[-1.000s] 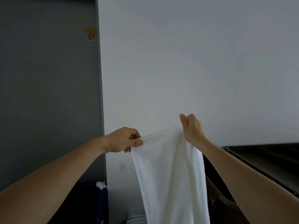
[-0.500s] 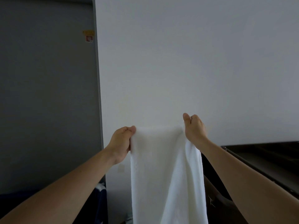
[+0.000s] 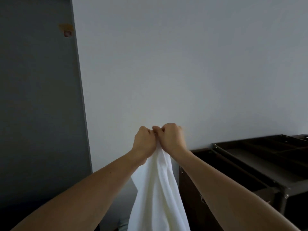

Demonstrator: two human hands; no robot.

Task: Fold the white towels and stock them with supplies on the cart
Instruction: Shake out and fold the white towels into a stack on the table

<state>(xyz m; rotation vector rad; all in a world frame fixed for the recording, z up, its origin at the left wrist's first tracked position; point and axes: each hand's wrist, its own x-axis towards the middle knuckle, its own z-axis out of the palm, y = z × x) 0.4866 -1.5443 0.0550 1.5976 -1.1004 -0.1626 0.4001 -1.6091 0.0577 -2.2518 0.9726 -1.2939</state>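
A white towel (image 3: 158,194) hangs down in front of me, doubled lengthwise, with its lower end cut off by the frame's bottom edge. My left hand (image 3: 144,142) and my right hand (image 3: 171,139) are raised at chest height, fists pressed together, each gripping the towel's top edge. The dark cart (image 3: 250,164) stands to the right of my right forearm, its top tray showing several compartments.
A pale wall (image 3: 183,64) fills the view ahead. To the left is a grey door or panel (image 3: 36,97) with a small sticker (image 3: 66,30). The cart's dark side panel (image 3: 191,197) is close behind the hanging towel.
My hands were apart, holding the towel's top edge stretched wide; they have come together, bringing the two corners to meet. The view has shifted left, showing more of the cart.
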